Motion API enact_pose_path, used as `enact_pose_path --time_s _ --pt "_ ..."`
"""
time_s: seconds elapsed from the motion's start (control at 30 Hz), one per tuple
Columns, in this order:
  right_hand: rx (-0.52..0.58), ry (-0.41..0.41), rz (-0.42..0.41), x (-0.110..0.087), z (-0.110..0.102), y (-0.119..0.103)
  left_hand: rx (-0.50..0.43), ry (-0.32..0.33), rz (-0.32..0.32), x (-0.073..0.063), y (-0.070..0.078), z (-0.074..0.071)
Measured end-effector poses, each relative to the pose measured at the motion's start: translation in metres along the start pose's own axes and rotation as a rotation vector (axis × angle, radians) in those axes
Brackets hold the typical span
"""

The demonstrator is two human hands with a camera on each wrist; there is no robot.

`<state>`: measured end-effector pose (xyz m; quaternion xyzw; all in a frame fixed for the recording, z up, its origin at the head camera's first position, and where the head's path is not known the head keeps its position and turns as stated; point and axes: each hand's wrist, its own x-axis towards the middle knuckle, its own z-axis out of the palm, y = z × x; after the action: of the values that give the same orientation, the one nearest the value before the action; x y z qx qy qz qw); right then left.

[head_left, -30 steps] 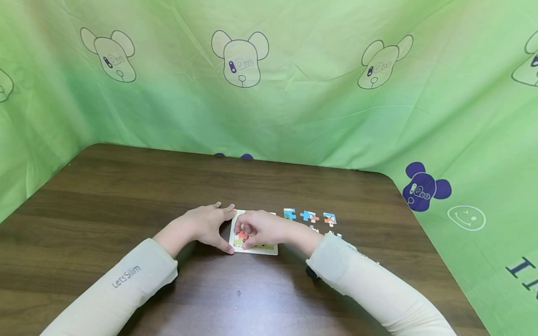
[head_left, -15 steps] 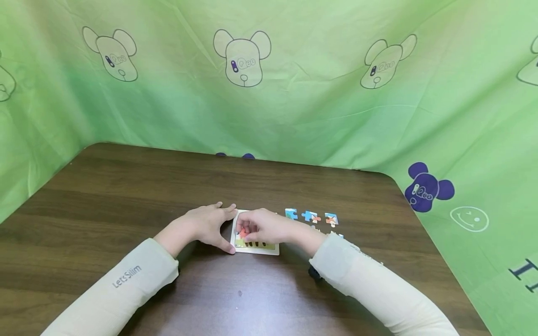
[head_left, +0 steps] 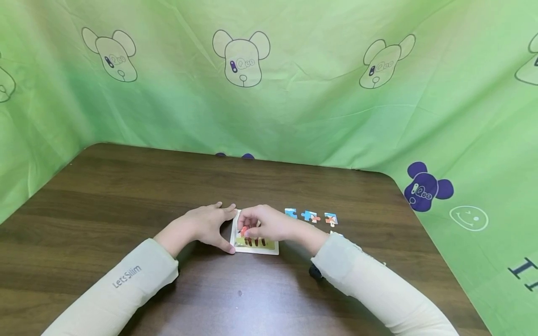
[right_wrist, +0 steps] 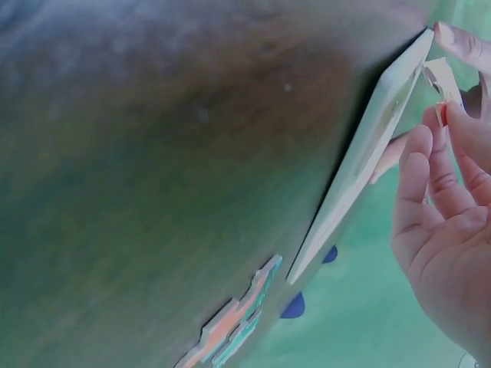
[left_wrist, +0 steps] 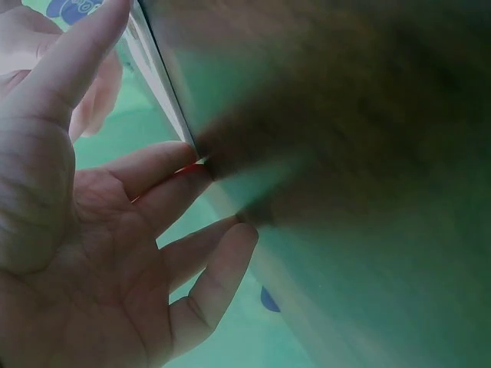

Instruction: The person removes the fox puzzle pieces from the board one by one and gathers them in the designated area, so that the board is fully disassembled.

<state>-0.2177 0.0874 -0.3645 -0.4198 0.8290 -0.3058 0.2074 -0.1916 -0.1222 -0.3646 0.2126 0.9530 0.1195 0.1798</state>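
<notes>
A small puzzle board (head_left: 256, 251) with a pale frame lies on the table, its green lower strip and dark brown marks showing. My left hand (head_left: 207, 224) is spread along its left side, thumb at the near corner; in the left wrist view, straight fingers reach the board's edge (left_wrist: 165, 80). Over the board, my right hand (head_left: 269, 223) pinches a puzzle piece with red on it (head_left: 243, 230) between thumb and fingertips. The right wrist view shows this puzzle piece (right_wrist: 441, 80) tilted up above the frame. My right hand hides the board's upper part.
To the right of the board lie loose puzzle pieces: a blue one (head_left: 290, 213), a blue and orange one (head_left: 310, 216) and another (head_left: 330, 219). More are partly covered by the right sleeve (head_left: 349, 261). A green printed curtain (head_left: 294, 116) hangs behind the brown table (head_left: 189, 177).
My right hand has risen slightly with the red-marked piece between its fingertips, uncovering more of the dark brown marks on the board. The left hand stays where it was.
</notes>
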Motion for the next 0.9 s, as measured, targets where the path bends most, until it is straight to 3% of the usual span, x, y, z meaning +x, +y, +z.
enact_pose_path --time_s 0.6,0.9 --pt "0.033 0.096 0.052 -0.034 -0.021 0.009 0.019 -0.014 -0.003 0.002 0.001 0.002" --pt "0.096 0.127 0.139 -0.056 -0.031 0.013 0.008 -0.014 0.000 0.001 0.000 0.002"
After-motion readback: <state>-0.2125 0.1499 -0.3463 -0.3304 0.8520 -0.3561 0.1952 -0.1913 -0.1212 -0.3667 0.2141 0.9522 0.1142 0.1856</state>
